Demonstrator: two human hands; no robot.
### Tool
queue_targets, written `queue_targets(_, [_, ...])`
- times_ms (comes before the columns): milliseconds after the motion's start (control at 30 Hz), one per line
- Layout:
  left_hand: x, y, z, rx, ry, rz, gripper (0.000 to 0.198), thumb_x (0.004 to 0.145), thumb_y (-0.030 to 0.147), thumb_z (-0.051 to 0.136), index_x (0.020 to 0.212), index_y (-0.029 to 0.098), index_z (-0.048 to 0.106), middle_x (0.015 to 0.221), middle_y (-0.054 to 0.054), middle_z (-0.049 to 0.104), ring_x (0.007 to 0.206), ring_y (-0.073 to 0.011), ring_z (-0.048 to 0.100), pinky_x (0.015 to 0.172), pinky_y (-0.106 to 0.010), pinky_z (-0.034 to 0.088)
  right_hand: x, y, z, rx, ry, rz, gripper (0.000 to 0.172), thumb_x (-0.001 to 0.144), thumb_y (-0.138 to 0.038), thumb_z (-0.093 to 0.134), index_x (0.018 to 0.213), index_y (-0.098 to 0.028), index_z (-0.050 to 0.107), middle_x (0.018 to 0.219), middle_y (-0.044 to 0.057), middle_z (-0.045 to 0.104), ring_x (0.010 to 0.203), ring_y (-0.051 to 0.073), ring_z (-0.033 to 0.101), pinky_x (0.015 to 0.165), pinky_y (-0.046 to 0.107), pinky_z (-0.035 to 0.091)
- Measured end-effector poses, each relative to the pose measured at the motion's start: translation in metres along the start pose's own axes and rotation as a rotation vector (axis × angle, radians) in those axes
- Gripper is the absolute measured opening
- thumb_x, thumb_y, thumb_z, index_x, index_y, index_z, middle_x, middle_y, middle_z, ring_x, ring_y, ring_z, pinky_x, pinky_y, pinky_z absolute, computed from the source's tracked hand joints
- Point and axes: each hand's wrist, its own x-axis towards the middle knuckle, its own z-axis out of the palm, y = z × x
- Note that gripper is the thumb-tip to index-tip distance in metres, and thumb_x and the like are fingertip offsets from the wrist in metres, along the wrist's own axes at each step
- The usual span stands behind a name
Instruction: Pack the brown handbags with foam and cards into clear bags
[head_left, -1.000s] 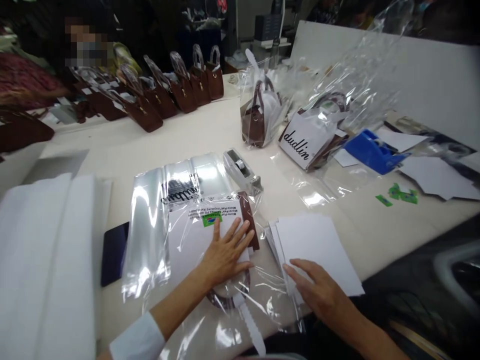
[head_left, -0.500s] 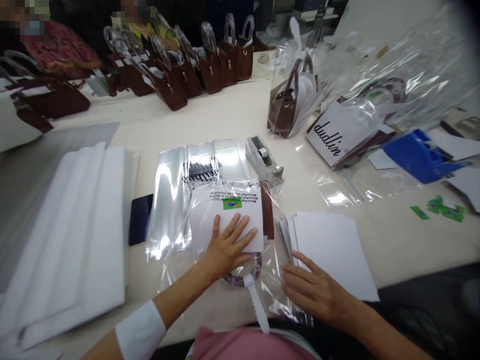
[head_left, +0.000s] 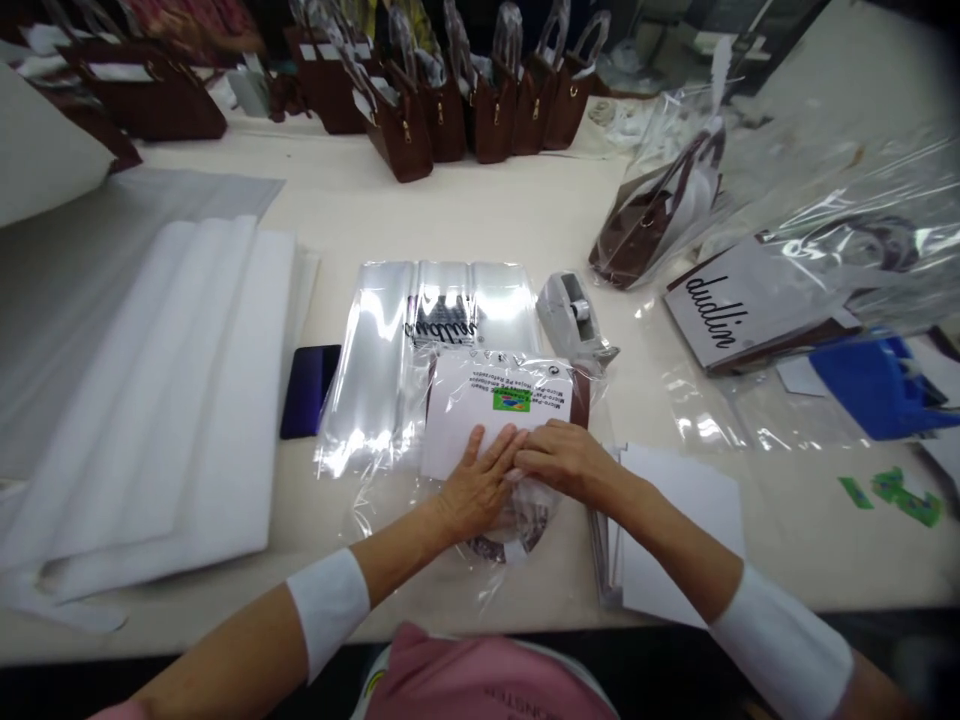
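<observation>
A small brown handbag wrapped in a clear plastic bag [head_left: 517, 400] lies flat on the cream table [head_left: 465, 220] in front of me, a white card with a green sticker on top. My left hand [head_left: 480, 485] presses flat on its near end, fingers stretched out. My right hand [head_left: 562, 458] rests beside it, fingertips touching the left hand's fingers over the plastic, fingers bent down onto the bag. The bag's round handle [head_left: 517, 535] shows under the plastic below my hands.
A pile of clear printed bags [head_left: 405, 340], a grey tape dispenser [head_left: 574, 315], white cards [head_left: 675, 530], a dark phone [head_left: 309, 388], white foam sheets [head_left: 165, 400], a blue tape dispenser [head_left: 877, 385], green stickers [head_left: 892, 490], more wrapped bags [head_left: 750, 300] and a row of brown handbags [head_left: 480, 100].
My right hand left the white cards and moved left onto the wrapped bag, meeting my left hand. The view tilted down and shifted left.
</observation>
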Motion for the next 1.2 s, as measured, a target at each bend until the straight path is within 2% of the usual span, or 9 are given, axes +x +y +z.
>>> queue_targets(133, [-0.01,-0.006,0.0,-0.103,0.124,0.006,0.06,0.075,0.045,0.058,0.121,0.008,0.044,0.137,-0.021,0.035,0.133,-0.0333,0.013,0.106,-0.056,0.007,0.002,0.002,0.003,0.135,-0.117,0.133,0.025,0.088,-0.034,0.046,0.078,-0.018,0.062,0.068,0.001,0.06,0.062,0.011,0.054,0.058,0.022,0.036])
queue_targets(233, [-0.013,-0.011,-0.014,-0.362,0.234,-0.014,0.043,0.083,0.029,0.044,0.121,0.01,0.043,0.129,-0.017,0.046,0.131,-0.0269,0.024,0.108,-0.051,0.014,0.003,-0.011,-0.009,0.183,-0.204,0.27,0.026,0.089,-0.034,0.045,0.079,-0.017,0.062,0.065,0.001,0.061,0.058,0.01,0.055,0.054,0.02,0.035])
queue_targets(300, [-0.011,-0.01,-0.025,-0.539,0.276,-0.076,0.043,0.083,0.031,0.039,0.12,0.01,0.043,0.124,-0.015,0.05,0.129,-0.0256,0.029,0.108,-0.05,0.014,0.003,-0.024,-0.014,0.173,-0.194,0.38,0.027,0.089,-0.035,0.044,0.079,-0.018,0.062,0.067,0.002,0.062,0.059,0.01,0.056,0.055,0.02,0.036])
queue_targets(433, [-0.005,-0.002,-0.038,-0.597,0.277,-0.148,0.023,0.085,0.03,0.046,0.098,0.015,0.057,0.104,-0.009,0.062,0.128,-0.0259,0.033,0.109,-0.052,0.006,-0.007,-0.039,-0.018,0.287,-0.132,0.577,0.025,0.089,-0.036,0.043,0.085,-0.019,0.061,0.073,0.002,0.064,0.064,0.011,0.059,0.061,0.02,0.041])
queue_targets(600, [-0.003,-0.002,-0.039,-0.589,0.243,-0.057,0.013,0.085,0.014,0.046,0.089,0.016,0.058,0.095,-0.005,0.066,0.123,-0.022,0.04,0.11,-0.052,0.004,-0.037,-0.036,-0.029,0.435,-0.17,0.683,0.023,0.082,-0.039,0.055,0.094,-0.02,0.059,0.086,0.002,0.066,0.078,0.015,0.061,0.072,0.025,0.044])
queue_targets(800, [-0.002,-0.012,-0.044,-0.564,0.185,-0.068,0.012,0.084,0.012,0.045,0.077,0.015,0.054,0.091,-0.007,0.064,0.116,-0.0201,0.047,0.109,-0.051,0.014,-0.051,-0.024,-0.024,0.611,-0.209,0.757,0.021,0.09,-0.03,0.041,0.083,-0.019,0.058,0.07,-0.001,0.064,0.066,0.011,0.06,0.063,0.02,0.042])
queue_targets(933, [0.001,-0.012,-0.049,-0.542,0.201,-0.096,0.013,0.083,0.011,0.044,0.074,0.016,0.052,0.09,-0.007,0.063,0.108,-0.0186,0.052,0.107,-0.05,0.023,-0.04,-0.02,-0.004,0.382,-0.225,0.751,0.021,0.091,-0.03,0.039,0.086,-0.019,0.056,0.06,-0.001,0.06,0.055,0.011,0.057,0.055,0.02,0.036])
queue_targets(1033, [0.004,-0.01,-0.049,-0.456,0.261,-0.168,0.005,0.08,0.02,0.054,0.079,0.016,0.053,0.099,-0.009,0.061,0.108,-0.0213,0.051,0.103,-0.048,0.033,-0.036,-0.022,0.005,0.188,-0.224,0.731,0.022,0.091,-0.03,0.038,0.087,-0.019,0.056,0.065,0.001,0.063,0.057,0.013,0.057,0.052,0.021,0.032])
queue_targets(1200, [0.01,-0.011,-0.043,-0.251,0.364,-0.252,0.006,0.079,0.019,0.057,0.078,0.014,0.054,0.118,-0.013,0.049,0.115,-0.0249,0.043,0.095,-0.042,0.042,-0.038,-0.029,0.009,-0.012,-0.073,0.644,0.024,0.092,-0.029,0.037,0.085,-0.02,0.058,0.072,0.001,0.062,0.059,0.01,0.055,0.052,0.021,0.029])
